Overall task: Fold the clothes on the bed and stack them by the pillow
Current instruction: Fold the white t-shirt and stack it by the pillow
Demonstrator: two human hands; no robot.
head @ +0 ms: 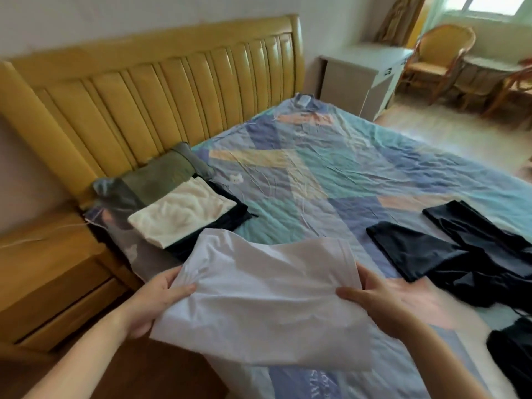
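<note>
A folded white garment (267, 295) is held above the near edge of the bed (331, 174). My left hand (157, 300) grips its left side and my right hand (397, 300) grips its right side, thumbs on top. Beyond it, next to the grey-green pillow (161, 175) at the headboard, lies a stack: a folded cream garment (181, 214) on top of a dark folded one (233, 217). Black trousers (466, 254) lie spread out on the right of the bed, partly unfolded. Another black garment (512, 352) sits at the lower right edge.
A yellow padded headboard (161, 90) runs behind the bed. A wooden nightstand (54, 280) stands at the left, close to my left arm. A white cabinet (362, 79) and wicker chairs (443, 56) stand at the far right on the wooden floor.
</note>
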